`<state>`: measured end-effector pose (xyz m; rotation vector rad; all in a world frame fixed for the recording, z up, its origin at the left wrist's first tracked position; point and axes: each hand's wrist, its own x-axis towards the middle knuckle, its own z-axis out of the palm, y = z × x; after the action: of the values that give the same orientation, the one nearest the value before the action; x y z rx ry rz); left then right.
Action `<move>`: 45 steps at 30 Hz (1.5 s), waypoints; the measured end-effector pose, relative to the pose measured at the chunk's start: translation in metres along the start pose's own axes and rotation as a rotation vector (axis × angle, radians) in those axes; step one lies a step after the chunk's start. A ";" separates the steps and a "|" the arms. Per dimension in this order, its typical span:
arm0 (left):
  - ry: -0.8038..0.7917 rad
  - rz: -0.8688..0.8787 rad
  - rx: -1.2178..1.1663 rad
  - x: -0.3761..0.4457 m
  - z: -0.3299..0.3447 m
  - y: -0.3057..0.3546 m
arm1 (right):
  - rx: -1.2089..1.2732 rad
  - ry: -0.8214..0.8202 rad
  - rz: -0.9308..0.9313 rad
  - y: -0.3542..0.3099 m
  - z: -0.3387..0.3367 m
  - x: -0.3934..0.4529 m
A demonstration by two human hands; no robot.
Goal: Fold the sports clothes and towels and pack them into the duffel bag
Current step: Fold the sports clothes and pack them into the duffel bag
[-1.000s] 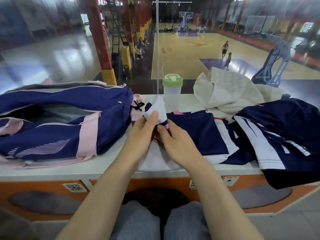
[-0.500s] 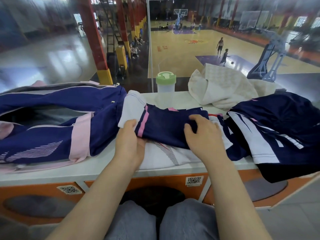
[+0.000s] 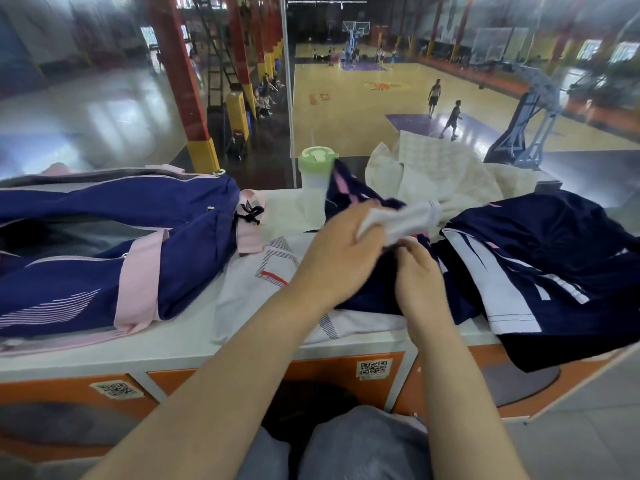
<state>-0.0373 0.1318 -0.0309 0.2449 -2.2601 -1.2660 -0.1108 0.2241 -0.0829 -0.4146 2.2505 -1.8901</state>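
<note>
A navy and pink duffel bag (image 3: 104,251) lies open at the left of the white counter (image 3: 180,341). My left hand (image 3: 343,251) grips the white-edged end of navy sports shorts (image 3: 377,289) and holds it lifted over the middle of the counter. My right hand (image 3: 420,282) pinches the same shorts just below. Under them lies a white jersey (image 3: 273,282). A second navy and white garment (image 3: 540,268) is spread at the right. A cream towel (image 3: 446,174) is heaped at the back right.
A clear cup with a green lid (image 3: 317,181) stands at the back of the counter, just behind the lifted shorts. A glass pane rises behind the counter, with a basketball court below. The orange counter front (image 3: 311,372) faces my knees.
My left hand has swung the shorts' left end up and to the right, toward my right hand. The white jersey underneath is now uncovered on its left side. The view shifted slightly.
</note>
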 end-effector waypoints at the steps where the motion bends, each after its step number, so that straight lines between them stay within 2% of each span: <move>1: -0.087 0.063 0.123 0.000 0.005 -0.003 | 0.172 0.062 0.093 -0.002 -0.004 0.001; 4: -0.262 0.212 0.464 -0.005 0.022 -0.012 | 0.613 0.072 0.368 -0.004 -0.017 0.007; 6: -0.353 0.213 0.596 -0.005 0.027 -0.017 | 0.736 0.005 0.403 0.000 -0.023 0.012; 10: -0.473 0.213 0.815 -0.010 0.031 -0.025 | 0.595 -0.044 0.265 0.005 -0.025 0.010; 13: -0.526 0.277 0.963 -0.015 0.036 -0.032 | 0.468 -0.001 0.203 0.006 -0.023 0.009; 15: -0.510 0.290 0.850 -0.016 0.033 -0.030 | 0.424 0.017 0.202 0.007 -0.022 0.008; 17: -0.476 0.237 0.530 -0.017 0.023 -0.023 | 0.337 0.043 0.152 0.008 -0.019 0.008; 20: -0.290 0.111 0.237 -0.020 0.004 -0.020 | 0.087 0.055 -0.016 0.012 -0.015 0.008; 23: 0.026 -0.020 0.233 -0.014 -0.009 -0.031 | -0.177 0.040 -0.166 0.015 -0.012 0.008; 25: 0.108 -0.205 0.334 -0.008 -0.015 -0.047 | -0.277 0.025 -0.207 0.018 -0.010 0.008; 27: 0.063 -0.331 0.404 -0.004 -0.017 -0.061 | -0.350 0.020 -0.235 0.021 -0.009 0.010; 32: -0.024 -0.310 0.633 -0.004 -0.004 -0.062 | -0.390 0.014 -0.282 0.026 -0.010 0.013; 34: -0.027 -0.315 0.649 -0.005 -0.001 -0.058 | -0.381 0.008 -0.286 0.028 -0.009 0.013; 36: -0.014 -0.286 0.530 -0.007 -0.002 -0.053 | -0.383 0.001 -0.293 0.030 -0.009 0.014; 40: -0.033 -0.276 0.018 -0.013 -0.002 -0.038 | -0.361 -0.002 -0.276 0.032 -0.008 0.015; 45: -0.075 -0.334 -0.286 -0.011 0.001 -0.035 | -0.315 0.097 -0.379 0.034 -0.006 0.014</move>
<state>-0.0320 0.1180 -0.0651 0.4900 -2.1237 -1.7771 -0.1292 0.2306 -0.1145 -0.8668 2.7024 -1.7376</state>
